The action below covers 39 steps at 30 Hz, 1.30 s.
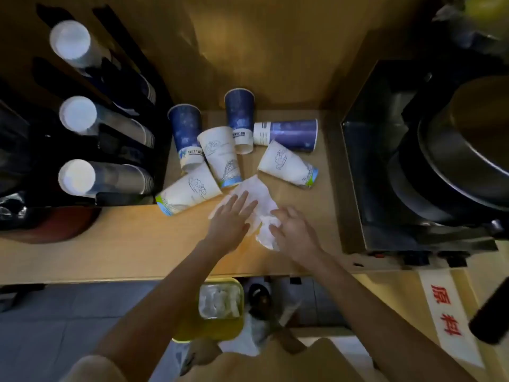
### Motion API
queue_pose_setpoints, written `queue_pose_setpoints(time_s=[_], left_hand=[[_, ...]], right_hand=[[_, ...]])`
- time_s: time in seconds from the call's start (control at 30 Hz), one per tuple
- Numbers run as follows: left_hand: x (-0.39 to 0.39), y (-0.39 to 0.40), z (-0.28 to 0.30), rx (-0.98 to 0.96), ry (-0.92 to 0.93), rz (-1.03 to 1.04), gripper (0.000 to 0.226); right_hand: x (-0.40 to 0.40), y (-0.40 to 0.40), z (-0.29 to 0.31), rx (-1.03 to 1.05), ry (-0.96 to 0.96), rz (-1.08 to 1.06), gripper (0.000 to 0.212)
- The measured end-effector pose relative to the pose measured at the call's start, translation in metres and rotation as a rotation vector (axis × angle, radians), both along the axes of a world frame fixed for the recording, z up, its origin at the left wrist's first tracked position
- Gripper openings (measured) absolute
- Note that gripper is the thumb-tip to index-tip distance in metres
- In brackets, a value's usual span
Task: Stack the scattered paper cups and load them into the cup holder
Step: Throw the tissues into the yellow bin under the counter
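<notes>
Our left hand [232, 216] lies flat, fingers spread, on a white tissue [257, 194]; our right hand [293, 230] curls loosely on its edge. The nearest white cup [190, 188] lies left of the left hand on the tabletop [110, 252], its axis slanting away to the right.

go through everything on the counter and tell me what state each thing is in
Blue cups: three, all loose, unstacked.
White cups: three, lying tipped, unstacked.
Cup holder: three stacks already loaded.
White cloth: crumpled under both hands.
Left hand: flat on cloth.
Right hand: gripping cloth.
</notes>
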State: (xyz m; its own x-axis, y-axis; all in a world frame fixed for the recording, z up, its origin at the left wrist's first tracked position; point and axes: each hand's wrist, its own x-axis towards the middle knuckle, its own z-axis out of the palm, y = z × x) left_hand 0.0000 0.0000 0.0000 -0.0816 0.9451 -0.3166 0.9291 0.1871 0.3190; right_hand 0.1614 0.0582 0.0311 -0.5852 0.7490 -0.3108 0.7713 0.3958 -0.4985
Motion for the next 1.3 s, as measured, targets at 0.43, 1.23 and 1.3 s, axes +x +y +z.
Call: queue_pose_setpoints(time_s=[0.43, 1.23, 1.3], left_hand=[[0.006, -0.012, -0.014, 0.151, 0.214, 0.103, 0.028], [-0.013, -0.235, -0.002, 0.279, -0.191, 0.713, 0.018], [-0.013, -0.257, -0.020, 0.237, -0.217, 0.732, 0.022]], right_hand=[[0.005, 0.006, -0.026, 0.015, -0.053, 0.037, 0.037], [-0.030, -0.156, -0.027, -0.254, 0.563, -0.171, 0.035], [-0.029, -0.180, -0.046, -0.269, 0.547, -0.132, 0.041]])
